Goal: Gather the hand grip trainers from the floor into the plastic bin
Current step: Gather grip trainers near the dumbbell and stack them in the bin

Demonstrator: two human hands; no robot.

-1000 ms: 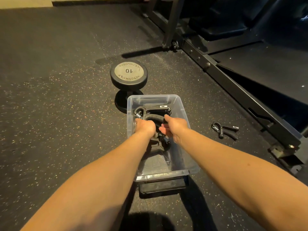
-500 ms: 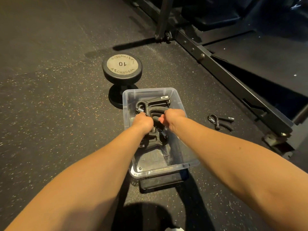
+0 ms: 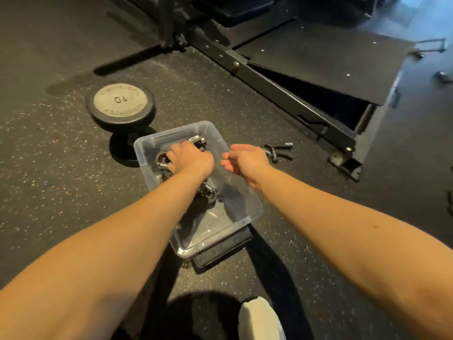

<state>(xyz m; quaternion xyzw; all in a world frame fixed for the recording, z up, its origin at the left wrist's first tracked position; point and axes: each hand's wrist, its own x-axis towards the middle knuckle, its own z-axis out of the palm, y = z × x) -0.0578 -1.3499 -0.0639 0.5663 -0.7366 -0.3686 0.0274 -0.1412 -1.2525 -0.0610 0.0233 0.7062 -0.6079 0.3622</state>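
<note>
A clear plastic bin (image 3: 247,218) stands on the dark rubber floor with black hand grip trainers (image 3: 208,192) lying inside it. My left hand (image 3: 190,160) is down in the bin's far half, fingers closed over a trainer there. My right hand (image 3: 246,159) hovers above the bin's right rim, fingers loosely apart and holding nothing. One more black grip trainer (image 3: 278,152) lies on the floor just right of the bin, a little beyond my right hand.
A dumbbell marked 10 (image 3: 120,105) stands on end just left of the bin's far corner. A black machine frame (image 3: 282,92) runs diagonally behind and to the right. A flat black lid (image 3: 220,251) lies under the bin. My shoe (image 3: 261,320) shows at the bottom.
My right hand has left the trainer in the bin and lifted out to the right, toward the trainer on the floor. My left hand has stayed on the trainer in the bin.
</note>
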